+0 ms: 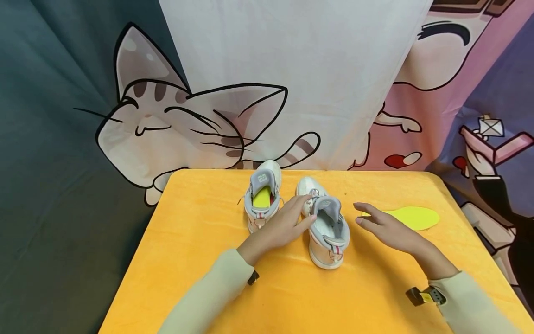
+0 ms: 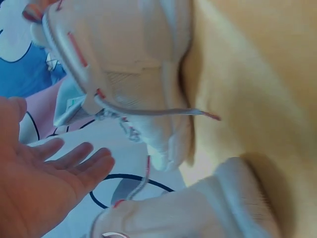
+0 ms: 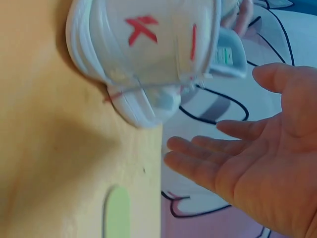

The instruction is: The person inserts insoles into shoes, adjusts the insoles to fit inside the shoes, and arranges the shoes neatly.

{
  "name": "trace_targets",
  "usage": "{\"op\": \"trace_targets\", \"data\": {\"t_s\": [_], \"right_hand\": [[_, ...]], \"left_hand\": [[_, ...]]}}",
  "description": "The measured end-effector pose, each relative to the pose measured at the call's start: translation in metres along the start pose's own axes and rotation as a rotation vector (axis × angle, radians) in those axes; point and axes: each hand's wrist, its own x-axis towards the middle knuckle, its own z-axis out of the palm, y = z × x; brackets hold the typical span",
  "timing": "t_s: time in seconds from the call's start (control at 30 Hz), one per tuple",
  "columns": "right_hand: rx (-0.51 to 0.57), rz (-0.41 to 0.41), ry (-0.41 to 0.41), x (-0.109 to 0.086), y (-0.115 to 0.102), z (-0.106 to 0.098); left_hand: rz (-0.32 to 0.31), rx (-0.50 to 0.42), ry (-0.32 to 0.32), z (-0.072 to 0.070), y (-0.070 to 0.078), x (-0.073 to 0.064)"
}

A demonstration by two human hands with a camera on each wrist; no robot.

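Note:
Two white sneakers stand on the yellow table, toes toward the back. The left sneaker (image 1: 272, 174) has a yellow-green insole (image 1: 262, 198) inside; the right sneaker (image 1: 327, 257) shows a pale interior. My left hand (image 1: 288, 218) hovers between the two, beside the right sneaker's collar, its fingers loosely extended; the left wrist view shows the palm (image 2: 34, 188) holding nothing. On the other side of that sneaker is my right hand (image 1: 388, 227), apart from it, fingers relaxed and holding nothing. Behind this hand lies a loose yellow-green insole (image 1: 417, 218), partly covered in the head view.
A yellow cloth covers the table (image 1: 187, 278). Close behind its back edge hangs a curtain (image 1: 333, 83) printed with a cartoon cat and other figures. Loose shoelaces (image 2: 158, 112) stick out from the sneakers' sides.

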Motion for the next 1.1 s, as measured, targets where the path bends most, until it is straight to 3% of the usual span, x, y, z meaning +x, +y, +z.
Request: {"op": "trace_targets", "data": {"t_s": [0.23, 0.37, 0.6, 0.93, 1.1], "right_hand": [[-0.062, 0.001, 0.057, -0.007, 0.01, -0.015], [-0.103, -0.039, 0.104, -0.008, 0.024, -0.017], [-0.281, -0.103, 0.196, -0.012, 0.054, -0.019], [-0.474, -0.089, 0.195, -0.01, 0.087, -0.023], [-0.536, -0.061, 0.155, -0.003, 0.105, -0.033]], "left_hand": [[0.04, 0.14, 0.04, 0.012, -0.011, -0.023], [0.083, 0.237, 0.045, 0.018, -0.018, -0.032], [0.135, 0.385, 0.029, 0.021, -0.026, -0.042], [0.186, 0.52, -0.029, 0.019, -0.031, -0.049], [0.225, 0.648, -0.057, 0.018, -0.034, -0.051]]}}
